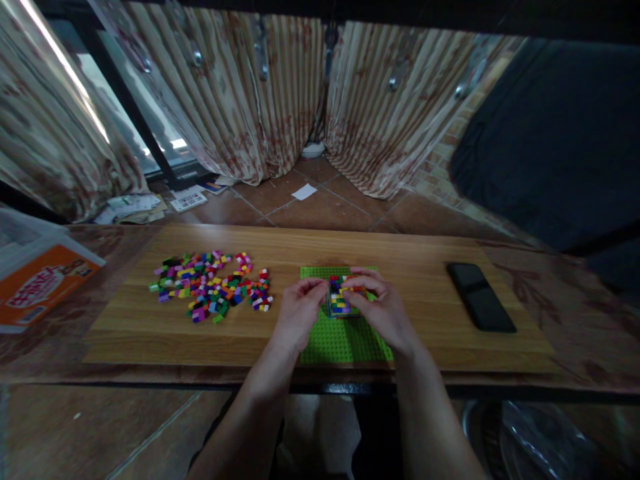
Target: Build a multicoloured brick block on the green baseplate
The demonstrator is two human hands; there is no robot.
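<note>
A small block build (341, 305) of multicoloured toy bricks stands on the green studded baseplate (325, 347) in front of me. At its left side is my left hand (301, 310), thumb and fingers pinched together at the build's edge. Whatever is between those fingertips is too small to make out. My right hand (384, 308) curls round the build's right side, its fingers on the bricks and covering part of them. Loose toy bricks (210, 287) in many colours lie spread to the left of the baseplate.
A wooden board (420, 347) lies under everything on the table. To the right is a black phone (480, 297). At the far left stands a plastic tub (50, 280) with an orange label. Curtains (280, 100) hang beyond the table, and papers (304, 192) lie on the tiled floor.
</note>
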